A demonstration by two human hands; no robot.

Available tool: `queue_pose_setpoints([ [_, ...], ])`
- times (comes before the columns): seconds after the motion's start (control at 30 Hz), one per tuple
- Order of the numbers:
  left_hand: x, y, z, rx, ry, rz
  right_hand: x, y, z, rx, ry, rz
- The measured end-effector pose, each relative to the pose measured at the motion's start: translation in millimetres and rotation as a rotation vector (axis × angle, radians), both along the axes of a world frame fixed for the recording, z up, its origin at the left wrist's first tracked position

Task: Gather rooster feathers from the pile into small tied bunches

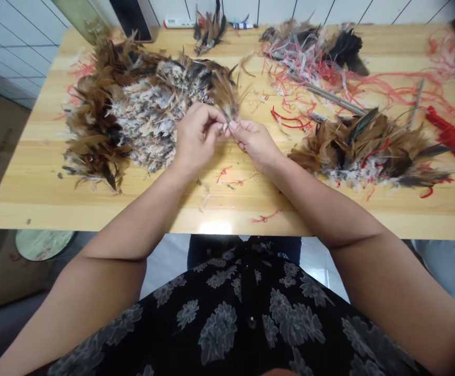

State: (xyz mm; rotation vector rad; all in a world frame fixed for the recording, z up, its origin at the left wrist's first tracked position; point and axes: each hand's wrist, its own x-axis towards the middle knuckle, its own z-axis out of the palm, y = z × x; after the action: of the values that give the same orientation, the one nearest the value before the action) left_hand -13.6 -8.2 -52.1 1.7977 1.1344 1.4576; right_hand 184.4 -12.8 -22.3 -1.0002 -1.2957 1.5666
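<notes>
The left hand [198, 137] and the right hand [258, 143] meet fingertip to fingertip, both pinching the base of a small feather tuft [226, 94] whose brown tips fan away from the person, above the worktop [231, 222]. Just left of it spreads a large feather pile [145, 117]; to the right lies a brown feather bundle [348, 149], with tangled pink and white strings [309, 60] beyond and red cord [454, 136] near the right edge. A white marker [179, 23] lies along the back.
</notes>
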Motion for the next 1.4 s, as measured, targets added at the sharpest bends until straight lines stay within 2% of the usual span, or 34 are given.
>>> queue_pose_setpoints([
  [0.1,4.4,-7.5,5.6,-0.02,-0.016,-0.058,-0.2,-1.6,4.9,-0.001,-0.006,0.01],
  [0.23,8.0,-13.7,8.5,-0.097,-0.14,-0.106,0.3,0.7,1.4,-0.009,-0.026,0.009],
  [0.47,6.3,-10.0,9.1,-0.447,-0.429,-0.176,1.2,3.8,-8.2,0.052,0.016,0.074],
  [0.63,-1.3,-12.8,17.4,-0.627,-0.506,-0.278,1.8,6.9,-11.9,0.071,0.015,0.1],
  [0.7,-1.1,-13.4,18.7,-0.613,-0.512,-0.277,1.9,7.3,-12.3,0.085,0.007,0.108],
  [0.83,3.7,-11.7,15.2,-0.509,-0.49,-0.188,3.0,7.9,-15.1,0.105,0.006,0.124],
  [1.17,4.8,-7.3,7.6,-0.136,-0.241,-0.138,3.7,14.7,-32.8,0.13,-0.013,0.132],
  [1.27,5.3,-2.8,3.0,-0.171,-0.25,-0.137,2.1,11.9,-30.9,0.152,-0.051,0.105],
  [1.4,8.6,-3.5,-0.1,-0.262,-0.345,-0.155,-1.1,3.3,-18.4,0.166,-0.101,0.079],
])
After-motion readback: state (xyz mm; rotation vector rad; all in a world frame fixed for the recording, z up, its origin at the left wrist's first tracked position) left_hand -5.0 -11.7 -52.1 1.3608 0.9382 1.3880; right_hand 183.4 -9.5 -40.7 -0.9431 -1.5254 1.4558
